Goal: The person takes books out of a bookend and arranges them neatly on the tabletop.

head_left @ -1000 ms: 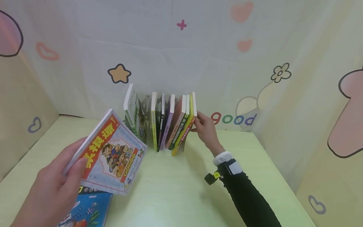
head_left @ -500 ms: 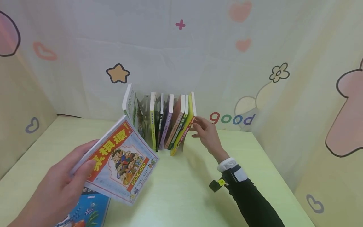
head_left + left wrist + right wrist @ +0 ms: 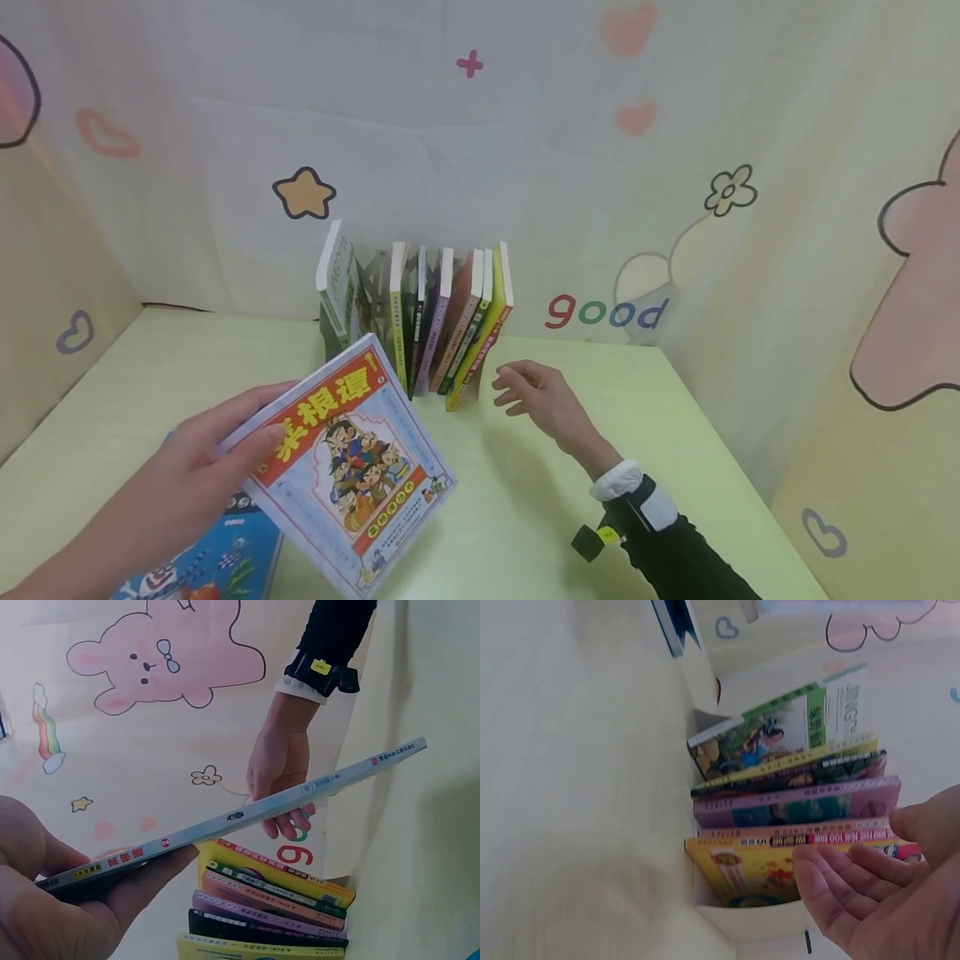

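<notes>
My left hand point(image 3: 202, 467) grips a light-blue book point(image 3: 363, 467) with a red title band by its upper left edge, thumb on the cover; its thin spine point(image 3: 240, 816) shows in the left wrist view. My right hand point(image 3: 543, 404) is off to the right of the standing books, apart from them, fingers loosely bent and holding nothing. Closest to it is the yellow book point(image 3: 480, 333), which leans at the right end of the row. Beside that stand a green-spined, an orange, a purple point(image 3: 435, 325), a black and a pale yellow book.
A white-green book point(image 3: 341, 283) stands at the row's left end, with a gap before the others. A grey bookend point(image 3: 377, 283) shows in that gap. On the table point(image 3: 585, 500) at front left lies a blue book point(image 3: 232, 554), partly under my left hand. A printed curtain hangs behind.
My right hand has let go of the yellow book and drawn back toward me. The left hand has moved the light-blue book to the right and slightly down.
</notes>
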Demonstrator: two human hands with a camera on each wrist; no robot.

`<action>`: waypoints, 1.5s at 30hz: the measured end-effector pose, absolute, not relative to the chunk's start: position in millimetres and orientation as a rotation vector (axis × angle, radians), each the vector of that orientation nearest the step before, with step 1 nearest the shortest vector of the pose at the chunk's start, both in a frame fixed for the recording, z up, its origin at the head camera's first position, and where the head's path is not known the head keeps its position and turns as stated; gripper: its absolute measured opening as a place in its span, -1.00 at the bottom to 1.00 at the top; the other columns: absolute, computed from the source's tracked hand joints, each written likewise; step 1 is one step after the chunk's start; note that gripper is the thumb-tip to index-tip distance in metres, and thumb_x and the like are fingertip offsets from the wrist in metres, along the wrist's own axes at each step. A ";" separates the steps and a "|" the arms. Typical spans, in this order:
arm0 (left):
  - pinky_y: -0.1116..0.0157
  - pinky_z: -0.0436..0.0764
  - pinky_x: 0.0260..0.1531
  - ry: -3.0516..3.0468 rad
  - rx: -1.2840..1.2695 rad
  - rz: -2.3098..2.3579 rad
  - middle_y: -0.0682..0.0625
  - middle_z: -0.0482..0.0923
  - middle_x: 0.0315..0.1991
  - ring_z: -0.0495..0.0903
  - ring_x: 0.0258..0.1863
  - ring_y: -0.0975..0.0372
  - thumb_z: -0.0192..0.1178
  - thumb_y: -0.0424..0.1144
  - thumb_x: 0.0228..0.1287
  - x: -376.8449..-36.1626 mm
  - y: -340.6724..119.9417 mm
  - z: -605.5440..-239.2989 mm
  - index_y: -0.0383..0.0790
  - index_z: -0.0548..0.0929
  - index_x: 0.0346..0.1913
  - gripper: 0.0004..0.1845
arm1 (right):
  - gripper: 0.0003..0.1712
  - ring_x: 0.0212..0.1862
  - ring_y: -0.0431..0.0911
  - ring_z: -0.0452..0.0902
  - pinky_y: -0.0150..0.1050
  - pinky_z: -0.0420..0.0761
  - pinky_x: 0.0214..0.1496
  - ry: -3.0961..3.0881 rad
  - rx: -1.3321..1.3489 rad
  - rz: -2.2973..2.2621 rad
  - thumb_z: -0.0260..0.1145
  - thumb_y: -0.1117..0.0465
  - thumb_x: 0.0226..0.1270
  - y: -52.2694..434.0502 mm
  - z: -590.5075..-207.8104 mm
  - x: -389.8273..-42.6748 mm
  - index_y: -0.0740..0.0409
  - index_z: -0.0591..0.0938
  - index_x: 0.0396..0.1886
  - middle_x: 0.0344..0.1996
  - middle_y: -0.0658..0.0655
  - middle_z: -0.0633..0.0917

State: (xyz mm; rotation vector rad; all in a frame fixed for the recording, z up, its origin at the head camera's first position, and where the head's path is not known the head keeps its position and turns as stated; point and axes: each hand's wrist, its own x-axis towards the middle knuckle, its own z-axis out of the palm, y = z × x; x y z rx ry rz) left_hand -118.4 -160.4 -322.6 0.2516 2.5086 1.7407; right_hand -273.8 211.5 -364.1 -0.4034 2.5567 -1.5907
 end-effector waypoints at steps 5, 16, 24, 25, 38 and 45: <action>0.06 0.78 -0.23 2.322 0.258 1.818 -0.24 0.54 0.19 0.66 -0.11 0.02 0.11 -0.10 0.61 -123.7 -154.8 -325.3 -0.21 0.19 0.61 -0.34 | -0.49 -0.05 0.11 0.74 -0.06 0.75 0.00 2.482 -0.509 -1.534 0.05 -0.02 0.70 203.2 -361.9 -256.5 0.36 0.64 0.13 -0.06 0.27 0.75; 0.01 0.77 -0.17 2.140 0.235 1.941 -0.25 0.58 0.12 0.69 -0.16 -0.04 0.17 -0.14 0.57 -137.3 -134.6 -339.0 -0.27 0.25 0.57 -0.34 | -0.18 -0.08 0.05 0.72 -0.15 0.73 -0.06 2.305 -0.647 -1.369 -0.25 -0.24 0.72 189.4 -365.9 -231.3 0.39 0.62 0.19 -0.08 0.20 0.76; 0.03 0.75 -0.12 2.081 0.190 1.964 -0.22 0.61 0.11 0.69 -0.15 -0.03 0.17 -0.15 0.57 -145.0 -122.8 -350.6 -0.28 0.30 0.55 -0.38 | -0.13 -0.06 -0.04 0.69 -0.17 0.69 -0.02 2.176 -0.752 -1.322 -0.38 -0.25 0.71 184.4 -370.6 -221.9 0.34 0.59 0.27 -0.02 0.18 0.75; 0.04 0.75 -0.11 2.071 0.199 1.969 -0.23 0.61 0.11 0.69 -0.14 -0.04 0.16 -0.17 0.57 -146.1 -122.2 -351.6 -0.29 0.29 0.55 -0.38 | -0.16 -0.07 -0.05 0.68 -0.18 0.68 -0.01 2.170 -0.742 -1.316 -0.35 -0.24 0.72 183.7 -370.8 -220.3 0.33 0.59 0.27 -0.03 0.16 0.75; 0.07 0.75 -0.10 2.003 0.278 1.937 -0.22 0.64 0.07 0.72 -0.14 -0.01 0.08 -0.18 0.62 -158.3 -111.5 -359.5 -0.36 0.29 0.54 -0.42 | -0.47 -0.07 0.03 0.76 -0.07 0.76 -0.04 1.961 -0.600 -1.422 0.31 0.05 0.55 171.6 -383.5 -207.7 0.08 0.48 0.40 -0.01 0.12 0.76; 0.08 0.75 -0.15 2.035 0.263 1.899 -0.19 0.68 -0.01 0.74 -0.20 -0.01 0.06 -0.16 0.63 -164.5 -109.3 -360.8 -0.36 0.31 0.53 -0.44 | -0.52 -0.05 0.07 0.76 -0.06 0.75 -0.02 1.897 -0.581 -1.475 0.36 0.17 0.50 171.8 -389.7 -206.7 0.10 0.53 0.34 -0.01 0.15 0.77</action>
